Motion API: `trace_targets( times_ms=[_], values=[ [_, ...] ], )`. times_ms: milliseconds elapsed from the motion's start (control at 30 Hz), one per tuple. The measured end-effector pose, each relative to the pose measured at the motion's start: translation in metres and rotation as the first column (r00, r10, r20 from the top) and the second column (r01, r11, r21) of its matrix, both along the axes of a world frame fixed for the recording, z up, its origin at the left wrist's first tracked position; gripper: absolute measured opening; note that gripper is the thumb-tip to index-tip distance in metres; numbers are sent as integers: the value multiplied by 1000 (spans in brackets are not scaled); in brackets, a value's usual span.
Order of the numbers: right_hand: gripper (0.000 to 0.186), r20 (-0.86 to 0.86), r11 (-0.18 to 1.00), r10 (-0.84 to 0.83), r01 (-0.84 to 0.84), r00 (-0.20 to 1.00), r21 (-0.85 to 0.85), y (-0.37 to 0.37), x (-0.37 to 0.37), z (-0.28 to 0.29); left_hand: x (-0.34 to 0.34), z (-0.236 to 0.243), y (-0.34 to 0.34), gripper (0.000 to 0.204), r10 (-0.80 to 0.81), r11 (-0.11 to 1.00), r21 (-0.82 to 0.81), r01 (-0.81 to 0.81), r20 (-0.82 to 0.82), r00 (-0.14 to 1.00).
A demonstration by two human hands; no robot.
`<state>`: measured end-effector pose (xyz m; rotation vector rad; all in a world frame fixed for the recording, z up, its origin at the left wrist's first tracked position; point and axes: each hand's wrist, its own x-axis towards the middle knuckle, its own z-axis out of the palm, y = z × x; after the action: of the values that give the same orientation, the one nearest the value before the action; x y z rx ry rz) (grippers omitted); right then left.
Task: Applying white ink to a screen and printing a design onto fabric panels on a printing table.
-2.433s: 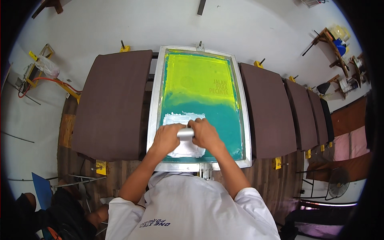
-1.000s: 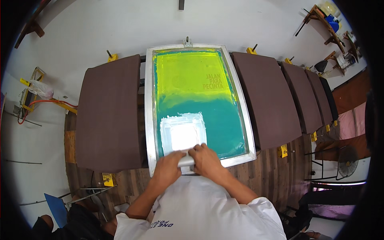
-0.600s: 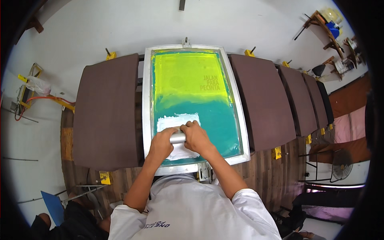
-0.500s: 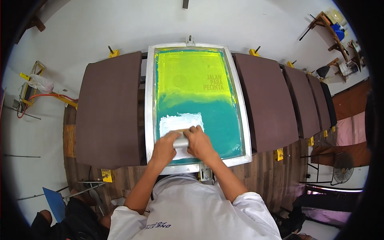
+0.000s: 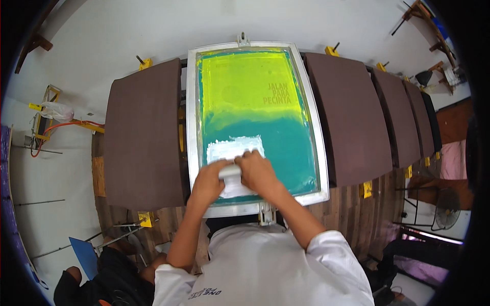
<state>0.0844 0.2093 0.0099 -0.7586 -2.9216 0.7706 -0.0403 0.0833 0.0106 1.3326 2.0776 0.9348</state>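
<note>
A screen printing frame (image 5: 322, 158) with a pale metal rim lies in front of me. Its mesh is yellow-green at the far end and teal at the near end. Low on the left of the mesh sits a patch of white ink (image 5: 227, 148). Over that patch, both my hands grip a pale squeegee (image 5: 230, 172), mostly covered by the fingers. My left hand (image 5: 208, 181) is closed on its left end, my right hand (image 5: 258, 174) on its right end. The blade's lower edge is hidden.
Brown padded boards (image 5: 145, 132) flank the frame in a row, with yellow clamps (image 5: 146, 219) at their edges. Metal brackets (image 5: 266, 214) hold the frame's near and far ends. A seated person in dark clothes (image 5: 109, 273) is close at lower left. A fan (image 5: 447, 211) stands right.
The whole view has shifted slightly, so the frame appears higher. Both hands keep hold of the squeegee at nearly the same spot on the white ink.
</note>
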Motion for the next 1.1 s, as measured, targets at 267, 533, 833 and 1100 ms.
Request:
trace_targets(
  times_ms=[267, 533, 833, 1100],
  values=[
    [34, -32, 998, -60, 60, 998, -8, -4, 3, -17, -1, -28, -3, 52, -77, 996, 41, 79, -47, 996],
    [49, 104, 991, -72, 83, 992, -108, -66, 49, 0, 40, -14, -61, 50, -122, 989, -79, 126, 51, 991],
    [42, 105, 999, -38, 37, 994, 5, -17, 7, 1, -1, -18, -9, 46, -48, 995, 83, 49, -12, 999],
    [53, 43, 997, -67, 68, 997, -29, -82, 70, -10, 56, -12, -75, 61, -176, 984, -48, 172, -120, 977]
  ],
)
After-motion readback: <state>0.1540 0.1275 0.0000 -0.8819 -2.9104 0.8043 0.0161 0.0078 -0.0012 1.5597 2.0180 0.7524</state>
